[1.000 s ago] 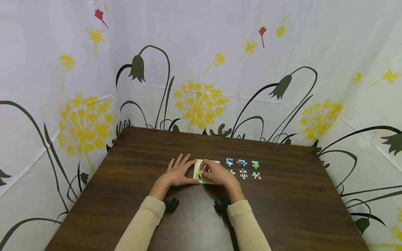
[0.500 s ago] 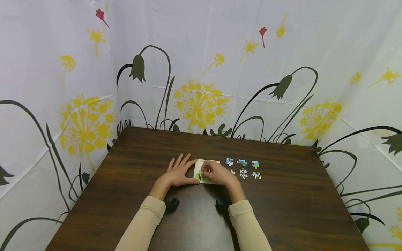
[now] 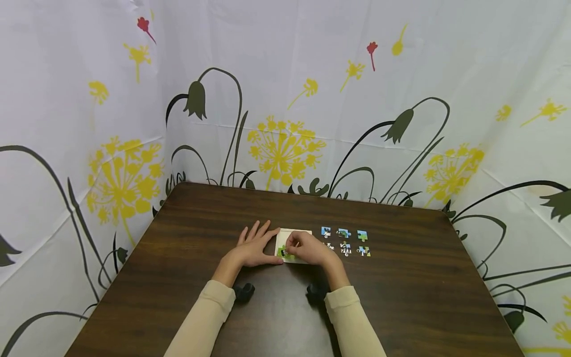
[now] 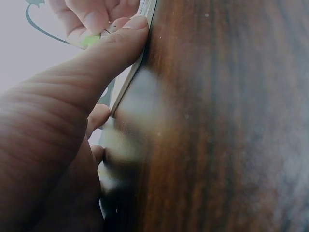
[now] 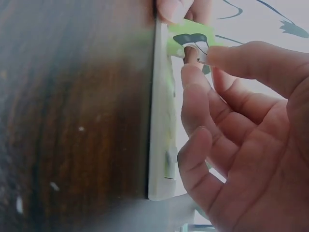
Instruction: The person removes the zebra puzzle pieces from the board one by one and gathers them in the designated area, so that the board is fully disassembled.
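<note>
My left hand (image 3: 254, 249) lies spread at the left side of a small pale puzzle tray (image 3: 300, 230). Its thumb (image 4: 118, 46) presses along the near edge, and the index fingertip touches the far left corner. My right hand (image 3: 310, 248) is over the tray. Between thumb and index finger it pinches a green puzzle piece (image 5: 199, 30) with a black and white print, tilted at the tray's near left corner beside the left thumb. The other right fingers are curled loosely. My right hand covers much of the tray's right half.
Several loose puzzle pieces lie in two rows right of the tray, among them a blue and green one (image 3: 344, 233) and a green one (image 3: 363, 235). The dark wooden table (image 3: 410, 277) reaches back to a flower-print curtain (image 3: 285, 74).
My right fingertips have drawn slightly toward me and curled a little more around the piece at the tray's near left corner. The left hand stays in place.
</note>
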### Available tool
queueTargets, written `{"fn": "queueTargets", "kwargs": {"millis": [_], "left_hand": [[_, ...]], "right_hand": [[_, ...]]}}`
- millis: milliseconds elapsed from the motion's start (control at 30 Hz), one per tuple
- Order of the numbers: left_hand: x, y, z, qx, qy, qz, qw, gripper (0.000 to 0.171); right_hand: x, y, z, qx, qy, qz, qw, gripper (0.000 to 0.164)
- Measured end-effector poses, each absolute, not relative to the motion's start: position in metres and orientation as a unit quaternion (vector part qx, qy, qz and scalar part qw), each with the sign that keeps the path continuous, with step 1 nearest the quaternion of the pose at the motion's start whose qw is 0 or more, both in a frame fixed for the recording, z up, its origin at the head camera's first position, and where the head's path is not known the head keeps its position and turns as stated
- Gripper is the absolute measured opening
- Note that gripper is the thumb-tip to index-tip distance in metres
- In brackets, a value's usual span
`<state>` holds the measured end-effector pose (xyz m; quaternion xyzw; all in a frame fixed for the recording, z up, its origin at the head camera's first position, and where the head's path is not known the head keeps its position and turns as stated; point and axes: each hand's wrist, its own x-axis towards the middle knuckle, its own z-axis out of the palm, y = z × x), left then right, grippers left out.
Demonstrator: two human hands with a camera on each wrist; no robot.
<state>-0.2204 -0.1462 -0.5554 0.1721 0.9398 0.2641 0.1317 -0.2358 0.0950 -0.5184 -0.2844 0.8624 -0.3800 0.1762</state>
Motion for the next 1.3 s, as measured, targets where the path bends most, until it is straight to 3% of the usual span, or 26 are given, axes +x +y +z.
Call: {"fn": "queueTargets", "kwargs": {"millis": [567,967,1300], "left_hand": [[-0.215,-0.143,-0.563,0.167,0.940,0.265,0.138,0.106],[-0.216,-0.144,-0.556,0.163,0.940,0.267,0.136,0.106],[-0.217,-0.143,-0.549,0.165,0.940,0.269,0.130,0.107]], "right_hand": [[-0.214,0.149,-0.507,-0.236,0.841,-0.461,0.156,0.012],[-0.207,0.206,-0.509,-0.207,0.859,-0.409,0.230,0.018],[-0.213,0.224,-0.511,-0.186,0.874,-0.394,0.213,0.010]]}}
